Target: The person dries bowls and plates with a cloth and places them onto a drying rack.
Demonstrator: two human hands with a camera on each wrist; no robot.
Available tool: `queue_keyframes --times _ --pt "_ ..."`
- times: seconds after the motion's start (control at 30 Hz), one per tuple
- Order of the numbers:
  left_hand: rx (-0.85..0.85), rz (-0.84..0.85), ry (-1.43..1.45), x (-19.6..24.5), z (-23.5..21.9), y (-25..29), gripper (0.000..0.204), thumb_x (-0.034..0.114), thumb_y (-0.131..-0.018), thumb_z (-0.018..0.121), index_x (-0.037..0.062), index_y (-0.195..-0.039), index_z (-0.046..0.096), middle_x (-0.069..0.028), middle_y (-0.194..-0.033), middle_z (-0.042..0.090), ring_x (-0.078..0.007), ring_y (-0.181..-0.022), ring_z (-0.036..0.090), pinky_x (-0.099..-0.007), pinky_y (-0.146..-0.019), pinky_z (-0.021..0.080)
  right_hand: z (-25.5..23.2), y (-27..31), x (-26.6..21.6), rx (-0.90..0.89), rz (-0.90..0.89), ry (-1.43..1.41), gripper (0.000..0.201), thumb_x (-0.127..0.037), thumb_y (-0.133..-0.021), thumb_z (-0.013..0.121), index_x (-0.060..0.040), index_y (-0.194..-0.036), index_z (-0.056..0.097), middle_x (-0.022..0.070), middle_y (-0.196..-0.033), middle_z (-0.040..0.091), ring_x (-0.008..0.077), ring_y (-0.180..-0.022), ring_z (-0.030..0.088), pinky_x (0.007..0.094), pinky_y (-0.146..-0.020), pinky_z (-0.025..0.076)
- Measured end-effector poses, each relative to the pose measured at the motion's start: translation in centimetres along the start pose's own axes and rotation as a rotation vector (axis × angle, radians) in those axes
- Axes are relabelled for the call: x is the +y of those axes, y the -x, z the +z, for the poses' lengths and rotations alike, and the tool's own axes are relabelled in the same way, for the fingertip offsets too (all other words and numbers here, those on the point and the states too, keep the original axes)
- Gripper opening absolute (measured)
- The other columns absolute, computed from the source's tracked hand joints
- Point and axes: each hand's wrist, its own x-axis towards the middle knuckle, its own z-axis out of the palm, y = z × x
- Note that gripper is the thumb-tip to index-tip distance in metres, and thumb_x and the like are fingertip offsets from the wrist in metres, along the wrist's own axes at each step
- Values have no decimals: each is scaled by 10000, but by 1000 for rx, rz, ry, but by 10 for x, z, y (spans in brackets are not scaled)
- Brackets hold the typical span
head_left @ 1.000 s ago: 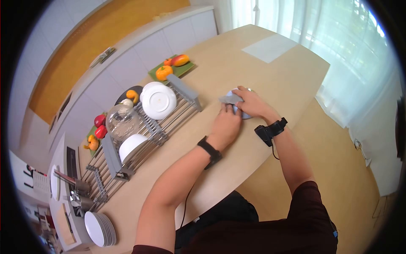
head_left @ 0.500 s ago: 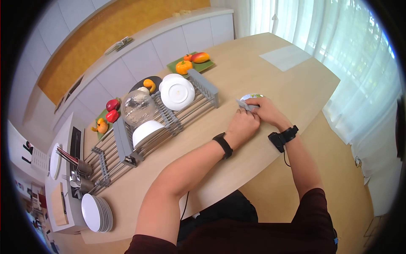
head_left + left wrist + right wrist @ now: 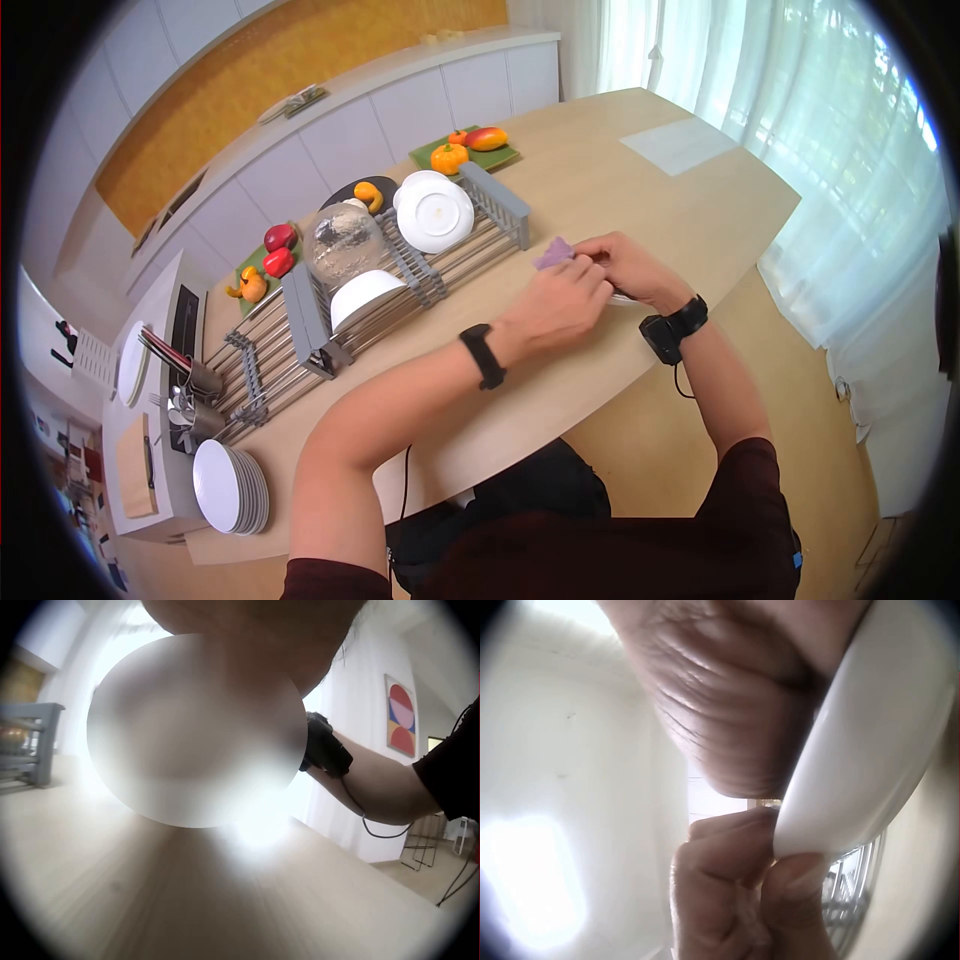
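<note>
Both hands meet over the table, around a small white dish with a curved side. My left hand pinches its rim, thumb on the outer side, as the right wrist view shows. Across the dish lies my right hand, its fingers curled at a purple cloth that sticks out past the fingertips. In the head view only a sliver of the dish shows under the hands. A large blurred oval covers most of the left hand's work in the left wrist view.
Left of the hands stands a metal dish rack with white bowls and a clear one. Green trays of fruit and vegetables lie behind it. A plate stack and a cutlery holder are near left.
The dish has been lifted and tilted between the hands. The left hand has shifted from beside it onto its rim. The cloth, grey before, now shows purple. The head view has turned.
</note>
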Motion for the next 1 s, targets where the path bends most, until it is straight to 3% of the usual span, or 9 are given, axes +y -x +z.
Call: queue_keyframes --times 0.23,0.27,0.43,0.5,0.53,0.77,0.87,0.93,1.0 --pt "107 -207 152 -6 -67 31 112 95 -958 662 22 -1014 599 -141 -965 623 -348 -931 632 -388 -809 527 -31 24 -20 -197 46 257 310 38 -900 704 55 -1202 772 54 -1041 775 100 -922 669 270 -846 544" --pt "107 -392 293 -4 -76 37 116 102 -990 655 6 -1033 606 -150 -952 635 -341 -890 655 -410 -772 532 -37 27 -16 -189 46 259 310 38 -900 704 55 -1202 772 54 -1041 775 100 -922 669 270 -846 544" --pt "115 -910 712 -4 -93 51 183 169 -1090 613 -13 -1099 628 -126 -924 683 -242 -806 700 -393 -721 577 -23 13 24 -130 2 -639 375 43 -962 633 103 -1330 678 155 -1249 754 203 -1061 742 352 -991 591" --pt "407 -1246 1254 -8 -77 58 231 216 -1124 584 -7 -1139 641 -82 -973 699 -148 -853 687 -350 -790 614 -2 -1 40 -137 -45 -757 371 -7 -1011 592 101 -1363 640 176 -1294 729 239 -1098 739 397 -1021 592" --pt "451 -1319 1328 -11 -74 61 248 211 -1140 543 -18 -1183 627 -95 -1065 720 -192 -954 729 -382 -898 632 14 -7 40 -59 -29 -928 356 -44 -1030 577 92 -1352 641 175 -1299 724 251 -1121 730 413 -1024 590" --pt "1055 -1431 1589 -18 -61 61 258 180 -1140 525 -58 -1237 556 -149 -1136 677 -236 -981 729 -424 -909 660 109 -17 17 291 40 -1206 320 -114 -1080 497 63 -1315 621 162 -1270 693 293 -1133 699 440 -1030 575" --pt "1147 -1461 1526 -20 -57 70 296 160 -1145 488 -93 -1289 546 -206 -1284 664 -276 -1057 737 -473 -1022 630 138 -2 -3 574 -166 -970 284 -64 -1037 571 30 -1301 616 146 -1234 681 287 -1071 688 454 -966 573" --pt "1029 -1500 1416 -14 -54 71 269 149 -1131 516 -59 -1297 553 -198 -1245 678 -272 -1036 740 -459 -957 651 150 5 -11 808 -455 97 300 -13 -957 630 -9 -1257 631 160 -1201 660 327 -1122 648 472 -999 530" --pt "925 -1438 1451 -4 -50 73 242 144 -1119 542 -34 -1281 565 -193 -1224 682 -260 -1022 739 -440 -910 656 150 1 -18 680 -646 340 295 -18 -921 653 -22 -1215 639 166 -1171 645 355 -1130 621 482 -1003 507"
